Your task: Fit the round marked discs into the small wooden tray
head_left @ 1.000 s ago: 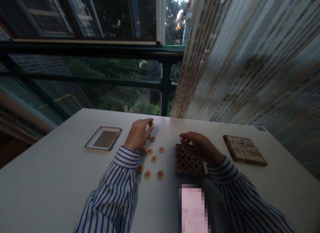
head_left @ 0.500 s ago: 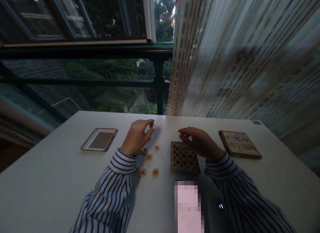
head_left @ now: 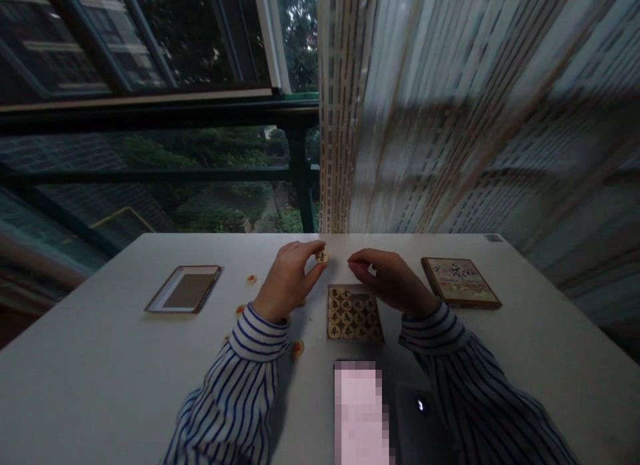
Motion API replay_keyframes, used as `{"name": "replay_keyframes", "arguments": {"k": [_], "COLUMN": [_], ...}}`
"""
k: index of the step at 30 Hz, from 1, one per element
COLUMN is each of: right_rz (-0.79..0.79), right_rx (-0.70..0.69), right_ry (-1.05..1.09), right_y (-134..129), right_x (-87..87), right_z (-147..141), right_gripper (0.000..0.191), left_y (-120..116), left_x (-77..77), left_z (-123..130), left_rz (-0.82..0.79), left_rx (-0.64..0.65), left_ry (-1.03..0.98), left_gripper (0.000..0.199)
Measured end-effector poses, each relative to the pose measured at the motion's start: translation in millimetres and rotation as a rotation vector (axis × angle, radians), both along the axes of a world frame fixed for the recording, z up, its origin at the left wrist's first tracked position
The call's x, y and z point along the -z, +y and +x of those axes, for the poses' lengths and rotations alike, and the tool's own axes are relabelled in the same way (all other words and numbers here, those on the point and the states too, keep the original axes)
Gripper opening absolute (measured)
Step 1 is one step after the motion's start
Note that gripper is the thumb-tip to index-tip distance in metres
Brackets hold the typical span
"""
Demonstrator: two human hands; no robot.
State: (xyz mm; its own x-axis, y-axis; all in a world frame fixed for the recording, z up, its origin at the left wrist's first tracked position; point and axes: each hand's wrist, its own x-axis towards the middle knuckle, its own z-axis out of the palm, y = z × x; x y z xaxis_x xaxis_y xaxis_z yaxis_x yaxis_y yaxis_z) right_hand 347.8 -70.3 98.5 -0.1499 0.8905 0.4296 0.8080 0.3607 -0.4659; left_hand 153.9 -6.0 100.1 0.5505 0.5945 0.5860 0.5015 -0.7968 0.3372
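My left hand (head_left: 293,278) is raised over the middle of the white table, pinching a round Chinese chess piece (head_left: 323,257) with a dark character between thumb and index finger. Opposite it, my right hand (head_left: 393,278) hovers above the back right corner of the piece box (head_left: 356,340), its fingers bent together; whether anything is between them is hidden. Rows of dark-lettered pieces fill most of the box, with a gap at its back. Red-lettered pieces lie around my left forearm, among them one piece (head_left: 298,348) near the cuff and another piece (head_left: 251,279) farther back; some are partly covered.
To the left lies a shallow open box lid or tray (head_left: 185,290). A flat decorated box (head_left: 461,282) rests at the right. A phone (head_left: 359,412) and a dark device (head_left: 420,425) are at the near edge. Curtain and window rise behind the table.
My left hand has moved right with the chess piece, closer to my right hand. The view has shifted slightly. More of the red-lettered pieces' left side shows; my right hand has barely moved.
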Motion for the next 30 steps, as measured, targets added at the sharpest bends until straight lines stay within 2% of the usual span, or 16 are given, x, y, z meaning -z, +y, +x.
{"name": "replay_keyframes", "arguments": {"k": [8,16,21,26,30], "right_rz": [-0.010,-0.127,-0.173,-0.180,-0.158], "right_rx": [-0.041,-0.104,-0.130,-0.118,-0.115], "right_ry": [0.194,0.420,0.482,0.464,0.416], "right_y": [1.4,6.7,9.1,9.8,9.0], "right_x": [3.8,12.8,18.5,20.3,18.8], "right_z": [0.3,-0.6,0.2,1.9,3.3], "right_gripper": [0.016,0.019,0.020,0.019,0.017], "left_y": [-6.8,-10.1,-11.5,-11.1,-7.5], "left_x": [6.4,15.3,18.4,20.2,21.2], "left_z": [12.5,19.1,23.3,22.7,20.1], "left_rz": [-0.023,-0.051,-0.075,-0.176,-0.342], "left_rx": [0.097,0.132,0.146,0.134,0.131], "left_ry": [-0.026,-0.034,-0.041,-0.082,-0.149], "left_gripper": [0.029,0.029,0.029,0.033,0.030]}}
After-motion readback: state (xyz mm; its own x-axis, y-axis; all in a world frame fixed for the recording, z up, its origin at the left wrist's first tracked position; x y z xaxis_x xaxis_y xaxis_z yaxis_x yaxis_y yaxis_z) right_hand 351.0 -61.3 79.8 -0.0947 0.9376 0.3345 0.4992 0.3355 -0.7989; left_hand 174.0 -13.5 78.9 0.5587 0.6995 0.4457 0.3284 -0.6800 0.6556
